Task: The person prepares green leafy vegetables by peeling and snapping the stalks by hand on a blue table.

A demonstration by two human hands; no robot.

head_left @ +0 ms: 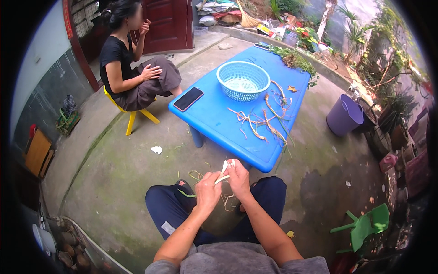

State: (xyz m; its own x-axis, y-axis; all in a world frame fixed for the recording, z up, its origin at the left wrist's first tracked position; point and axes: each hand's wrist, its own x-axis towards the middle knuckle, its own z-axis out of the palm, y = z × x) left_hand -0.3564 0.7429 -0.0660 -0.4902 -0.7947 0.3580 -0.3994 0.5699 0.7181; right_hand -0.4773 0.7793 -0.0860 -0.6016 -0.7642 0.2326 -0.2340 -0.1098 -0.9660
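Observation:
Between my knees, just off the table's near edge, my left hand point(208, 188) is closed round a scallion point(222, 179) with a white stem. A green leaf end trails out to the left below that hand. My right hand point(239, 178) pinches the white end of the scallion, its fingertips almost meeting the left ones. On the blue table point(214, 116) ahead lie loose, dry-looking stalks and peelings point(270, 119). Beyond them stands a light blue plastic basket point(242, 94); only its bare slotted inside shows.
A dark phone point(189, 99) lies at the table's left corner, and leafy greens point(295, 59) at its far right. Another person point(119, 68) sits left on a yellow stool point(132, 116). A purple bucket point(344, 115) and a green chair point(367, 228) stand on the right.

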